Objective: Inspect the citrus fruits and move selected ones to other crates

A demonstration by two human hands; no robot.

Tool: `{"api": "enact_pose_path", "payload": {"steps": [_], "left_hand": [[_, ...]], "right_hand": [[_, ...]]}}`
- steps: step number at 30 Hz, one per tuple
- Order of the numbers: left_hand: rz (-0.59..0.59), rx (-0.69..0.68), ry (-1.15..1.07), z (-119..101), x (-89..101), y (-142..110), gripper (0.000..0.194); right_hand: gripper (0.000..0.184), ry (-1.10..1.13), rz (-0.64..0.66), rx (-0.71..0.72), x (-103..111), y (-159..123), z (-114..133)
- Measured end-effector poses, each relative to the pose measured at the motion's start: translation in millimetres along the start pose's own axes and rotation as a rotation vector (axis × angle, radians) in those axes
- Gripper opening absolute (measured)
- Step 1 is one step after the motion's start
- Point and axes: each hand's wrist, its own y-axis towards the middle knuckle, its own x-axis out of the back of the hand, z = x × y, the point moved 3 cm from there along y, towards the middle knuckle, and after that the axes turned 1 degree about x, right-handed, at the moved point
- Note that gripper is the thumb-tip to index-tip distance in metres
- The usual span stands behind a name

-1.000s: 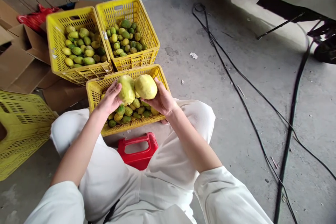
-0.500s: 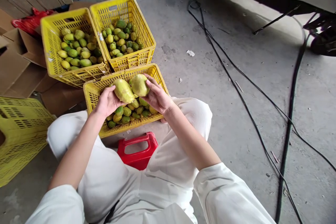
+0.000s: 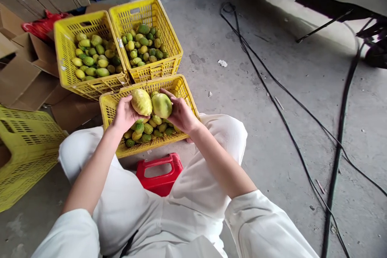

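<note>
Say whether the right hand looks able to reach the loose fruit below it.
Probably yes, once freed: the right hand holds a greenish fruit, but the loose fruit lies just below, in an open crate.

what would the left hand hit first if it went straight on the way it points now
Likely the greener fruit in the right hand, close beside the yellow fruit the left hand holds; depth is unclear.
</note>
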Motion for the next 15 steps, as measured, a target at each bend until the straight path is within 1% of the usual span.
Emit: {"api": "enact_pose_path", "payload": {"steps": [2, 4, 6, 8, 10, 12, 15], "left_hand": [[-0.034, 0.015, -0.005, -4, 2.1, -2, 0.022], [-0.027, -0.017, 0.001, -9, 2.0, -4, 0.021], [-0.003, -0.089, -0.002, -11, 1.4, -4, 0.022], [0.012, -0.152, -0.003, -9, 2.1, -1, 0.028], [0.047, -0.156, 0.034, -2, 3.6, 3, 0.033], [0.094, -0.120, 0.101, 7, 5.9, 7, 0.036], [0.123, -0.084, 0.182, 13, 11.3, 9, 0.037]], "right_hand": [[0.036, 0.011, -0.012, -0.037, 3, 3, 0], [0.034, -0.004, -0.045, -0.025, 5, 5, 3], [0.032, -0.002, -0.075, 0.032, 3, 5, 6], [0.033, 0.018, -0.106, 0.115, 0, 5, 6], [0.035, 0.033, -0.122, 0.163, -3, 4, 0], [0.035, 0.043, -0.129, 0.124, -3, 4, -11], [0.035, 0.073, -0.145, -0.035, 1, 5, -27]]}}
